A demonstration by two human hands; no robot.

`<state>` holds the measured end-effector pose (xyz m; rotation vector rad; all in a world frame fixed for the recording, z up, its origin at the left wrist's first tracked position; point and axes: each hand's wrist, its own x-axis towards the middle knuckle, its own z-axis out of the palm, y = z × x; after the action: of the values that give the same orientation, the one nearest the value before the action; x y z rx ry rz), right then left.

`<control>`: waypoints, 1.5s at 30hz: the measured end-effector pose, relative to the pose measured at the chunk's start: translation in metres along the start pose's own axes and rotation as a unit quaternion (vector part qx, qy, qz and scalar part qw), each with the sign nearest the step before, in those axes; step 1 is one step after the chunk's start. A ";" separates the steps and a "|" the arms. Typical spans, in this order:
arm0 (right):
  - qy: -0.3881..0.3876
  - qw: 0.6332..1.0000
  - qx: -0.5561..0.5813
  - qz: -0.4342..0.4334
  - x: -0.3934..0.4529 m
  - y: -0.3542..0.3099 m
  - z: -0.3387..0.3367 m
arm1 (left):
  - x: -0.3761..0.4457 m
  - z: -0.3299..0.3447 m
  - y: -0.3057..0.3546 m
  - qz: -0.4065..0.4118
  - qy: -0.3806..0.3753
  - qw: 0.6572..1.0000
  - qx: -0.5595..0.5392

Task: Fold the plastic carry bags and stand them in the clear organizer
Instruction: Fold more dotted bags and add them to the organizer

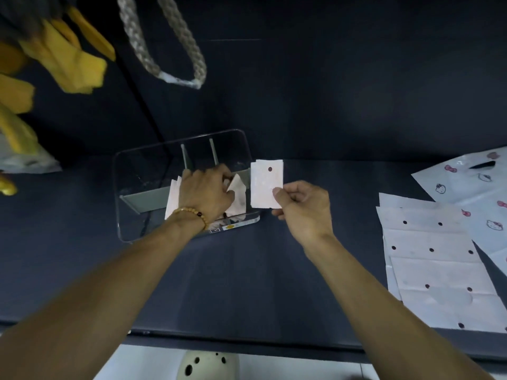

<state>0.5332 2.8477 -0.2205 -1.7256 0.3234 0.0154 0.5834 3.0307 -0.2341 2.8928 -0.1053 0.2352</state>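
A clear organizer [129, 187] with grey dividers stands on the dark table. My left hand [205, 193] reaches inside it, its fingers curled on the folded white bags [238, 187] that stand in the right-hand compartment. My right hand [301, 207] pinches a folded white bag [266, 182] with a dark dot, holding it upright just beside the organizer's right wall. Unfolded dotted white bags [433, 264] lie flat at the right of the table.
Cartoon-printed bags [482, 193] lie at the far right beyond the dotted ones. A braided rope loop [175, 75] and yellow cloth [68, 64] hang at the back left. The table's front edge [247, 341] runs below my forearms, with a pale round object [208, 364] under it.
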 end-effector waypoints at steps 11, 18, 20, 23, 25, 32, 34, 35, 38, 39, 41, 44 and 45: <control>0.008 0.905 -0.391 -0.168 0.013 -0.002 0.048 | -0.010 0.001 -0.009 0.018 0.030 0.997 -0.070; -0.037 0.893 -0.424 -0.145 0.016 -0.003 0.056 | -0.015 -0.005 -0.021 0.096 -0.003 0.994 -0.059; -0.020 0.892 -0.429 -0.145 0.017 -0.001 0.054 | -0.016 -0.006 -0.026 0.114 -0.017 0.993 -0.032; -0.089 0.906 -0.395 -0.126 0.015 0.001 0.054 | -0.018 -0.005 -0.028 0.145 -0.040 0.989 0.018; -0.109 0.893 -0.414 -0.137 0.013 0.005 0.054 | -0.017 -0.005 -0.025 0.161 -0.044 0.985 0.032; -0.069 0.928 -0.333 -0.150 0.005 -0.001 0.036 | -0.010 -0.013 -0.015 0.151 -0.081 0.985 0.020; -0.030 0.943 -0.298 -0.147 0.001 -0.006 0.017 | -0.016 -0.023 -0.006 0.111 -0.055 0.990 -0.063; -0.012 0.948 -0.284 -0.142 -0.001 -0.008 0.005 | -0.021 -0.029 0.001 0.085 -0.033 0.988 -0.126; 0.052 0.957 -0.260 -0.122 -0.010 -0.008 -0.043 | -0.040 -0.041 0.038 -0.034 0.018 0.930 -0.365; 0.076 0.959 -0.252 -0.107 -0.015 -0.006 -0.062 | -0.046 -0.041 0.055 -0.082 0.014 0.887 -0.454; 0.123 0.959 -0.245 -0.067 -0.029 0.006 -0.101 | -0.059 -0.033 0.090 -0.155 -0.010 0.807 -0.570; 0.181 0.948 -0.261 0.016 -0.050 0.040 -0.162 | -0.081 -0.004 0.140 -0.170 -0.068 0.772 -0.608; 0.193 0.941 -0.274 0.048 -0.058 0.054 -0.181 | -0.088 0.008 0.155 -0.156 -0.094 0.781 -0.598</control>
<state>0.4346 2.6765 -0.2279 -2.2638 0.7483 -0.1790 0.4838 2.8832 -0.2212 1.5955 0.1488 -0.1564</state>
